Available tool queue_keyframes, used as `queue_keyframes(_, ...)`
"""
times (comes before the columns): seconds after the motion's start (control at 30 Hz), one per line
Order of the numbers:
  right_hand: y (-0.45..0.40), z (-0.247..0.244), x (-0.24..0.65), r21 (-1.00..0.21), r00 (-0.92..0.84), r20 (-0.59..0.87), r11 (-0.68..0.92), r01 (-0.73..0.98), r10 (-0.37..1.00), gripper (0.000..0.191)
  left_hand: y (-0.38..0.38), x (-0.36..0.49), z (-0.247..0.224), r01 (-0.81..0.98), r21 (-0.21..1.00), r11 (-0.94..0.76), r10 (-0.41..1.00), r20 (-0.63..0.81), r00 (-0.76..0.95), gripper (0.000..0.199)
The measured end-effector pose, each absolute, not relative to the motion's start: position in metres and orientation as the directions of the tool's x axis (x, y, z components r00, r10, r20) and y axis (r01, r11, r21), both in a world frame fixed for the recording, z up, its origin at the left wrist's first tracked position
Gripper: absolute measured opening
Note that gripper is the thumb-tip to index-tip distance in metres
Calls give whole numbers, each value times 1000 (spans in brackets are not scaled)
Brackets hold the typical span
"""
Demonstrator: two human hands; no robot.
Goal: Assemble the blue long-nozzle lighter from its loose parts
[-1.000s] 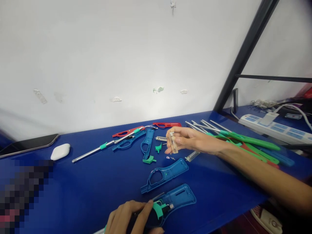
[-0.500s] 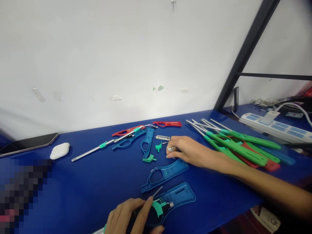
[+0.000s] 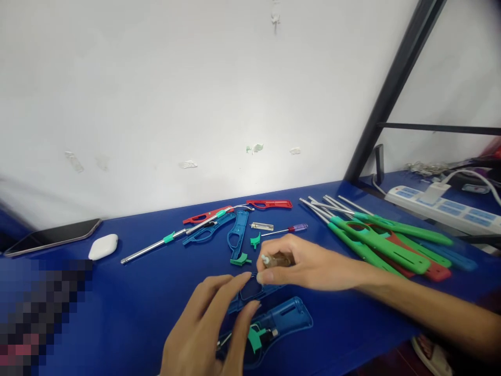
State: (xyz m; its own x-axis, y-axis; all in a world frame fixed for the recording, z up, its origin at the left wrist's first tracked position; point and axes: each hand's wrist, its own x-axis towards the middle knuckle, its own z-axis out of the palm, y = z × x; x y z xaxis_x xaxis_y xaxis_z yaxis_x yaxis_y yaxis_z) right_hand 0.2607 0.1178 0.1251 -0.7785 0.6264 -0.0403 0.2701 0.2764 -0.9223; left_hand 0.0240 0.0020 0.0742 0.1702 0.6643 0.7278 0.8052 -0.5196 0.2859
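My right hand [image 3: 309, 266] is closed around a small translucent lighter fuel tank [image 3: 281, 260], its pale tip pointing left. My left hand [image 3: 205, 324] is just to the left, thumb and index finger apart with nothing visible between them. Below the fingers lies a blue lighter half-shell [image 3: 297, 313] with a green trigger [image 3: 255, 339] and small metal parts inside. Another blue half-shell [image 3: 271, 290] lies behind it, partly covered by both hands. Beyond my right hand are a screwdriver [image 3: 298, 228], a second fuel tank [image 3: 262, 226] and loose green triggers [image 3: 241, 259].
Several long-necked lighters [image 3: 387, 237] are heaped at the right. Red shell pieces [image 3: 270, 204] and a metal lighter tube [image 3: 151, 250] lie near the wall. A white earbud case [image 3: 104, 246] and phone [image 3: 55, 237] sit left; a power strip [image 3: 446, 209] is far right.
My right hand has come nearer and slightly left with the fuel tank, uncovering the screwdriver. My left hand has lifted from the near half-shell towards it, its thumb and index finger spread.
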Motion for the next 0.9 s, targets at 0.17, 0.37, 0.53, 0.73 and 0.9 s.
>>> queue_keyframes(0.17, 115, 118, 255, -990, -832, -58, 76, 119, 552, 69, 15, 37, 86, 576, 568, -588, 732, 676, 80, 11)
queue_keyframes(0.37, 120, 106, 257, -991, -846, -106, 12, 131, 522, 73, 16, 43, 81, 565, 515, -645, 661, 747, 73, 23)
queue_keyframes(0.53, 115, 118, 264, -984, -830, -42, 121, 131, 556, 52, 19, 36, 79, 627, 555, -547, 708, 706, -8, 18)
queue_keyframes(0.73, 112, 103, 266, -757, -742, 380, 647, 94, 552, 23, 20, 31, 81, 608, 694, -385, 834, 543, -92, 21)
queue_keyframes(0.9, 114, 90, 265, -696, -720, 482, 717, 31, 499, 25, 17, 32, 80, 544, 783, -302, 906, 414, -92, 27)
